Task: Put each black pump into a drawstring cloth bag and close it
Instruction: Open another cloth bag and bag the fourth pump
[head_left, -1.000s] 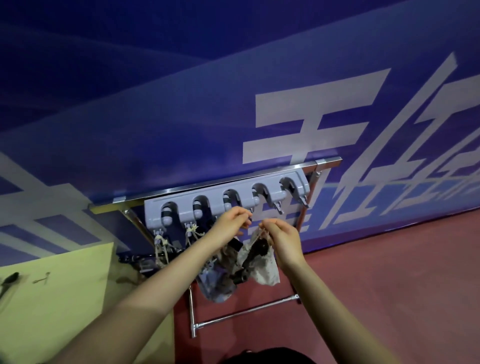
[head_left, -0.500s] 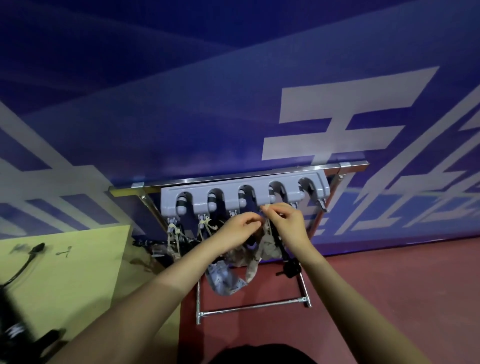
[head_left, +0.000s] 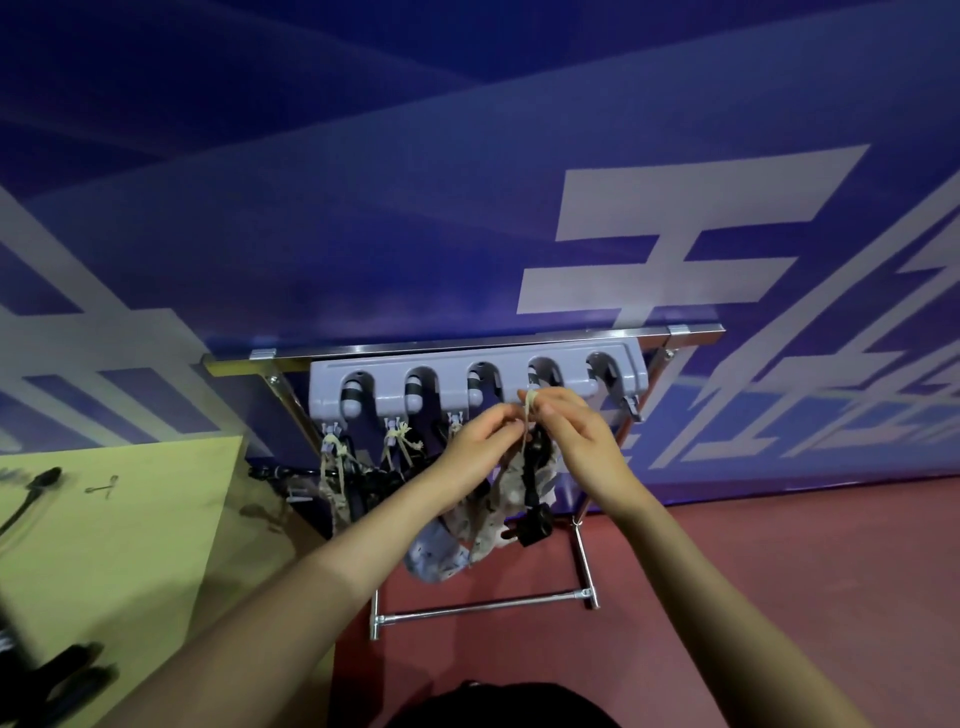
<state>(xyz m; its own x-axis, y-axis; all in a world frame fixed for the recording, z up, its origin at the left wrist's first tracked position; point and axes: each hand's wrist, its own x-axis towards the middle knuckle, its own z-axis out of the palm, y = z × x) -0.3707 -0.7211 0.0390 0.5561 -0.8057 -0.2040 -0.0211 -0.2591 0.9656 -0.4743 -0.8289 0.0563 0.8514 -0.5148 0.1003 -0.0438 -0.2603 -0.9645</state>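
On the far left lies a yellow-green table (head_left: 119, 519). Next to it, a grey holder rack (head_left: 478, 384) is mounted on a metal stand (head_left: 483, 613). Under the rack's left slots, two cloth bags already hang by knotted cords (head_left: 400, 436). The left hand (head_left: 480, 447) has its fingertips pinched on a pale drawstring (head_left: 527, 421), and the right hand (head_left: 576, 431) pinches the same cord just beside it, with a loop of it over one finger. Both hands sit close together below the fourth slot. Beneath them hangs a patterned drawstring bag (head_left: 498, 499), with a black pump (head_left: 535, 499) dangling in front of it, seemingly not fully enclosed. The step in hand looks like tightening or tying this bag's cord. Next, the pump's protruding end probably needs tucking inside, then the drawstring needs pulling taut.
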